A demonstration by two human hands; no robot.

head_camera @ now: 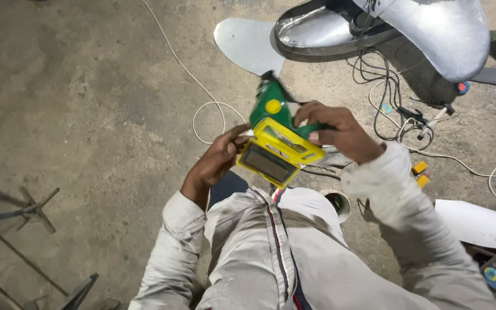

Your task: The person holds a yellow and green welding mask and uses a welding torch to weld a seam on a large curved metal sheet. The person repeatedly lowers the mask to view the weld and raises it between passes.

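While the green power tool (272, 106) with its yellow-framed guard (278, 150) is held above the lap, its guard's lower edge is pinched by the left hand (218, 158), and its body is clasped by the right hand (340, 132). White cord (205, 95) lies across the concrete floor (87, 115).

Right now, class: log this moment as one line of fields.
left hand: grips yellow base of sander | right hand: grips green body | green and yellow power sander: held above concrete floor | white cord: on floor
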